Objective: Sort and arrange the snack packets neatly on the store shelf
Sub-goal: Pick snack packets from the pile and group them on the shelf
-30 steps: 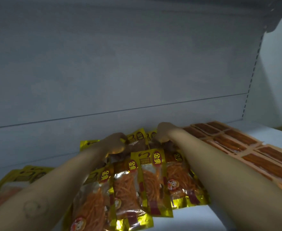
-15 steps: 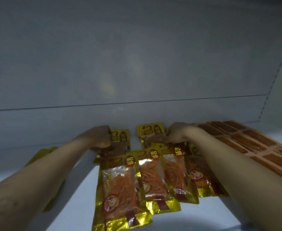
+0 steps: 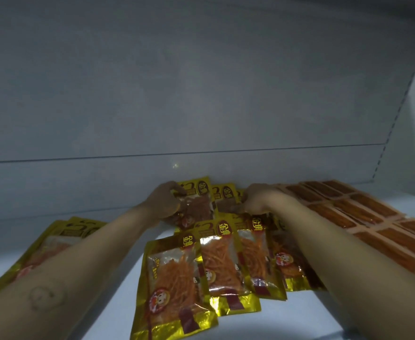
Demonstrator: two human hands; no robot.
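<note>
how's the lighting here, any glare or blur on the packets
Head view: dim, bluish light overall; one small glare spot on the back panel; gold foil glints along the bottom of the front packet; the left hand and the back packet it grips sit in shadow and look soft; wide-angle distortion leans the right upright.

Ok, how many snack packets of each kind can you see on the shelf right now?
Gold foil packets of orange shreds: at least 8
Flat orange strip packets: at least 9
Total: at least 17; more may be hidden.
</note>
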